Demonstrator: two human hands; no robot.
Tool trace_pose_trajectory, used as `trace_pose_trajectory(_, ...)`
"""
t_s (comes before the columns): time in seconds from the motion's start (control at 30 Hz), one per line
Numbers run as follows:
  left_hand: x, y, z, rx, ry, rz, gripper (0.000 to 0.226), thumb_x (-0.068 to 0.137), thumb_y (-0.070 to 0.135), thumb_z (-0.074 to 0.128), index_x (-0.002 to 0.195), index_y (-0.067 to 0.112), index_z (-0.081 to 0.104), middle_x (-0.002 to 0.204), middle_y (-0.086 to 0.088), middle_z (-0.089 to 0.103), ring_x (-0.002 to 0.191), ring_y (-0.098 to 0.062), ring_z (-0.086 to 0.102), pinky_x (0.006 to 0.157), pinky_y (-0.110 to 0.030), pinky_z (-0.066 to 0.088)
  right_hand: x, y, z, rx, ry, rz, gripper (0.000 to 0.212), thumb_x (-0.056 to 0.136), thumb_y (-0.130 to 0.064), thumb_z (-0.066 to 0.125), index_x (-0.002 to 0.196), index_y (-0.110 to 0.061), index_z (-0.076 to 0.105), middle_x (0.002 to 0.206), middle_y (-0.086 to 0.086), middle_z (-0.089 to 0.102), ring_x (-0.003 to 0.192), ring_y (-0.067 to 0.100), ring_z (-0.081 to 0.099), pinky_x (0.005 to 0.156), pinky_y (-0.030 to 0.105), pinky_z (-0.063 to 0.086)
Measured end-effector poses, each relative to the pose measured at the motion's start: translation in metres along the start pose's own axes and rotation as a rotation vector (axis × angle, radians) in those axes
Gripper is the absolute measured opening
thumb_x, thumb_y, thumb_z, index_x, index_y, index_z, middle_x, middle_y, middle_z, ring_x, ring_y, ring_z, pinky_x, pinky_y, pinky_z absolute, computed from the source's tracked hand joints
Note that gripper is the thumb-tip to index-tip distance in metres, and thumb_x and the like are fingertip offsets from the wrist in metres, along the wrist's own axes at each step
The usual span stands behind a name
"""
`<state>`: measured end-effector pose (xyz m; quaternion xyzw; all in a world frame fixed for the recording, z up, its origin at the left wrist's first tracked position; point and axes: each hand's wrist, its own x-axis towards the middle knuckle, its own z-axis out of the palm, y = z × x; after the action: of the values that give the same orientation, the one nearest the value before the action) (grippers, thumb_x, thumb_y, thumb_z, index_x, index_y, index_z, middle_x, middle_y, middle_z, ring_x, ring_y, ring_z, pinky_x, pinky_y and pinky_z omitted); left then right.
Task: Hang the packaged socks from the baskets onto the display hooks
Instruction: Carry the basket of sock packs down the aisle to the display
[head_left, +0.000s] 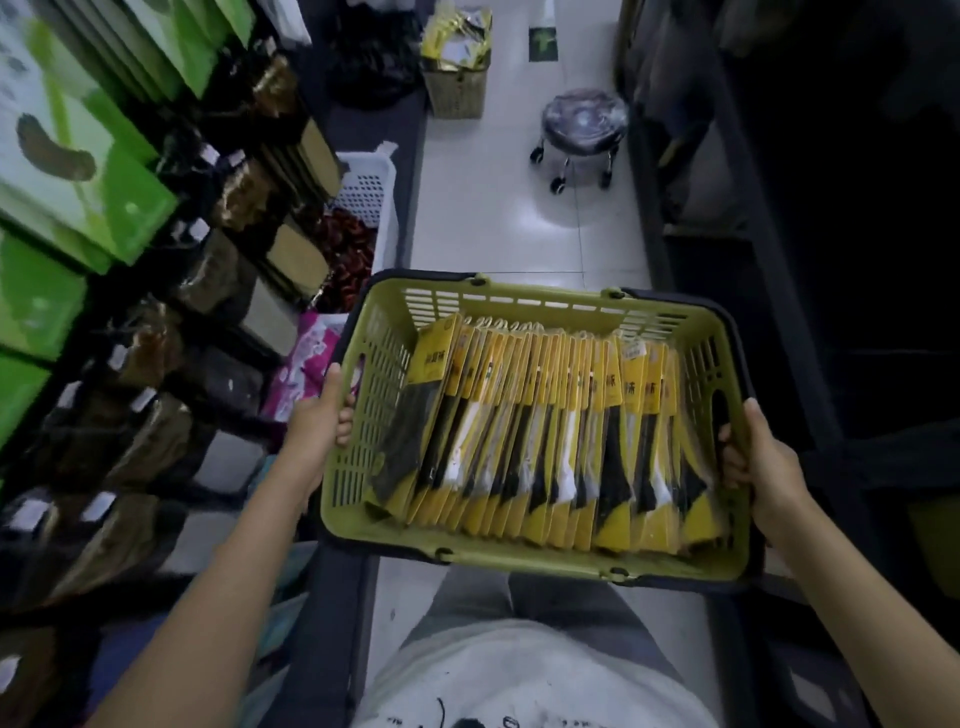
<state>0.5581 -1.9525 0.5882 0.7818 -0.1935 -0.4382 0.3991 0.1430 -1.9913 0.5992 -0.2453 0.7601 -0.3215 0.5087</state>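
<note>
I hold a green plastic basket (524, 558) in front of my waist, above the aisle floor. It is packed with a row of several yellow-carded sock packs (550, 431) standing on edge, black and white socks showing through the plastic. My left hand (322, 415) grips the basket's left rim, thumb over the edge. My right hand (758, 457) grips the right rim near its handle slot. The display rack (171, 332) on my left carries hanging packs of dark and brown socks.
A white basket (371, 187) with red-black packs sits on the floor by the rack. Farther up the aisle stand a woven basket (457, 88) of yellow packs and a wheeled stool (582, 130). Green boxes (78, 156) fill the upper left; dark shelving lines the right.
</note>
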Motion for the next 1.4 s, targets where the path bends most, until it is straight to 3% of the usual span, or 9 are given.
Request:
trace_pose_trajectory(0.27, 0.174, 0.136, 0.080, 0.046, -0.080, -0.024, 0.051, 0.097, 0.054, 0.036, 0.068, 0.014, 0.049, 0.051, 0.003, 0.035, 0.044, -0.013, 0.032, 0.047, -0.024, 0.026, 0.137, -0.135, 0.084, 0.046, 0.024, 0.006, 0.047, 0.094, -0.055, 0.042, 0.067, -0.018, 0.055, 0.043, -0.008, 0.041, 0.039, 0.008, 0.035, 0.043, 0.022, 0.030)
trace_pose_trajectory(0.37, 0.229, 0.178, 0.108, 0.028, -0.054, -0.036, 0.051, 0.096, 0.054, 0.036, 0.067, 0.014, 0.048, 0.051, 0.004, 0.034, 0.043, -0.013, 0.032, 0.046, -0.025, 0.027, 0.200, -0.195, 0.113, 0.040, 0.001, 0.002, 0.048, 0.094, -0.055, 0.043, 0.067, -0.017, 0.055, 0.039, -0.010, 0.041, 0.032, 0.004, 0.035, 0.034, 0.016, 0.030)
trace_pose_trajectory(0.57, 0.336, 0.274, 0.154, -0.008, -0.003, -0.035, 0.052, 0.097, 0.052, 0.038, 0.065, 0.014, 0.050, 0.042, 0.008, 0.036, 0.036, -0.008, 0.033, 0.046, -0.024, 0.026, 0.297, -0.313, 0.171, 0.014, -0.025, -0.012, 0.048, 0.094, -0.055, 0.043, 0.067, -0.017, 0.055, 0.042, -0.008, 0.042, 0.032, 0.004, 0.035, 0.034, 0.017, 0.031)
trace_pose_trajectory(0.7, 0.419, 0.332, 0.182, -0.043, -0.021, -0.041, 0.049, 0.096, 0.053, 0.040, 0.067, 0.014, 0.049, 0.038, 0.008, 0.036, 0.033, -0.005, 0.033, 0.044, -0.022, 0.028, 0.367, -0.385, 0.220, -0.010, -0.042, -0.018, 0.047, 0.095, -0.054, 0.041, 0.069, -0.017, 0.054, 0.051, -0.003, 0.040, 0.040, 0.009, 0.032, 0.041, 0.022, 0.028)
trace_pose_trajectory(0.93, 0.565, 0.448, 0.229, -0.011, -0.066, -0.061, 0.050, 0.095, 0.055, 0.039, 0.070, 0.013, 0.048, 0.055, 0.000, 0.034, 0.042, -0.012, 0.034, 0.048, -0.025, 0.029, 0.478, -0.505, 0.307, -0.001, 0.005, 0.017, 0.047, 0.094, -0.054, 0.043, 0.066, -0.018, 0.053, 0.048, -0.004, 0.041, 0.045, 0.013, 0.032, 0.046, 0.026, 0.026)
trace_pose_trajectory(1.0, 0.600, 0.482, 0.243, 0.000, -0.035, -0.070, 0.050, 0.095, 0.054, 0.041, 0.068, 0.013, 0.049, 0.054, 0.001, 0.036, 0.042, -0.012, 0.034, 0.048, -0.025, 0.029, 0.506, -0.539, 0.326, 0.007, 0.026, 0.039, 0.047, 0.094, -0.054, 0.044, 0.065, -0.017, 0.054, 0.042, -0.005, 0.042, 0.042, 0.012, 0.033, 0.043, 0.025, 0.027)
trace_pose_trajectory(1.13, 0.661, 0.537, 0.274, -0.028, 0.005, -0.067, 0.050, 0.094, 0.054, 0.044, 0.067, 0.013, 0.052, 0.051, 0.003, 0.039, 0.039, -0.009, 0.036, 0.046, -0.024, 0.031, 0.563, -0.602, 0.357, 0.009, 0.007, 0.016, 0.048, 0.095, -0.053, 0.042, 0.068, -0.015, 0.054, 0.056, 0.002, 0.039, 0.047, 0.015, 0.031, 0.046, 0.027, 0.024)
trace_pose_trajectory(1.4, 0.765, 0.610, 0.347, -0.096, 0.131, -0.161, 0.050, 0.095, 0.053, 0.043, 0.068, 0.012, 0.051, 0.048, 0.004, 0.039, 0.031, -0.005, 0.035, 0.038, -0.019, 0.029, 0.718, -0.734, 0.423, -0.136, -0.070, -0.015, 0.048, 0.092, -0.056, 0.046, 0.066, -0.016, 0.056, 0.058, 0.002, 0.045, 0.049, 0.015, 0.037, 0.048, 0.028, 0.029)
